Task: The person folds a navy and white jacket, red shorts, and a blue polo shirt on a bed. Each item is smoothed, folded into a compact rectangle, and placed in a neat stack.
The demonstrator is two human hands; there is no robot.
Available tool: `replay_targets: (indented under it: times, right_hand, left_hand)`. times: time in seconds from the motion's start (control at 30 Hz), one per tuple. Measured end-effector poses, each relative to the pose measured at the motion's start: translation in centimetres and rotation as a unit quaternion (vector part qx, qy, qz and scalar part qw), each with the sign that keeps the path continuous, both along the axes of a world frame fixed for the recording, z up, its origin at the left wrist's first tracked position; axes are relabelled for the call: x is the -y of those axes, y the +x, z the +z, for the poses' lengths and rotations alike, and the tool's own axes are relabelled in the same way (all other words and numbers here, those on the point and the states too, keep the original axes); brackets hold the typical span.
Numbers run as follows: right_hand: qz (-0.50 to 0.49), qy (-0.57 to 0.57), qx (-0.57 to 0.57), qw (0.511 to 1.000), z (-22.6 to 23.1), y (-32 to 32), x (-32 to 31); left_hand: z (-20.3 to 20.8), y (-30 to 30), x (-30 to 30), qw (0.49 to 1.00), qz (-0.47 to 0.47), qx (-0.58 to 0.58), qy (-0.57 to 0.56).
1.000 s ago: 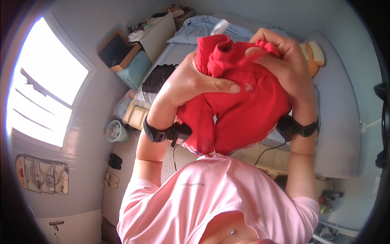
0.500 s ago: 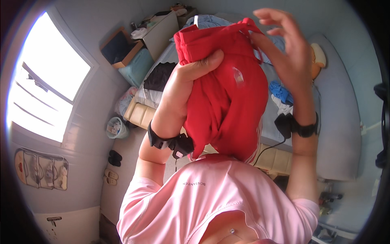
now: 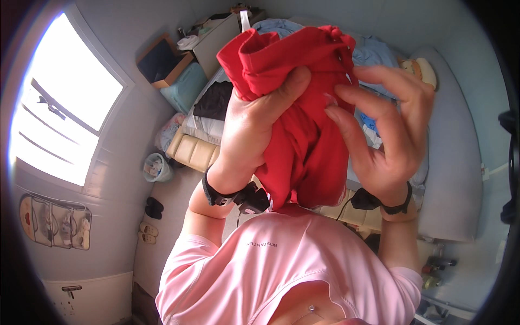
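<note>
Blown-out window point(image 3: 81, 92) at left, black bowed picture edges, distant detail perhaps slightly soft.

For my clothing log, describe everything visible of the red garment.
The red garment looks like matte cloth, creased, with a folded top band and a small pale mark on its front. A white strip, perhaps a label, sticks up at its upper left. It is held up before the bed, its lower folds hanging toward the pink shirt. The left hand grips its upper left, thumb across the front; the right hand has its fingertips at the mark, contact unclear.
</note>
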State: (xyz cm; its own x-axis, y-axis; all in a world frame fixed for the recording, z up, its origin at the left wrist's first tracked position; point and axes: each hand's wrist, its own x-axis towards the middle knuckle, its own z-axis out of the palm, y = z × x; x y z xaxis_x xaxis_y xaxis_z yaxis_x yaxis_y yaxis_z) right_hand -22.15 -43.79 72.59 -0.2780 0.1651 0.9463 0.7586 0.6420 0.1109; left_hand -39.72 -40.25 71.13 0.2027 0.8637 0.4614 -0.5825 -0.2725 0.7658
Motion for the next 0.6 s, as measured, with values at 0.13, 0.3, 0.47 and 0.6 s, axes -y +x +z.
replay_targets:
  times: [0.13,0.3,0.47,0.6]
  right_hand:
    - [0.016,0.013,0.000,1.000,-0.1,-0.4,0.2]
    - [0.034,0.015,-0.017,0.999,-0.9,-0.6,0.0]
    - [0.070,-0.011,-0.051,0.996,-1.8,-0.1,0.5]
    - [0.093,-0.053,-0.109,0.988,-2.1,0.2,0.9]
  left_hand:
    - [-0.3,0.2,-0.1,0.998,0.029,-0.004,0.062]
    - [-0.2,0.0,0.1,1.000,0.002,0.002,0.016]
    - [0.0,-0.1,-0.1,0.997,-0.045,0.032,-0.055]
    - [-0.1,-0.1,-0.1,0.995,-0.065,0.045,-0.066]
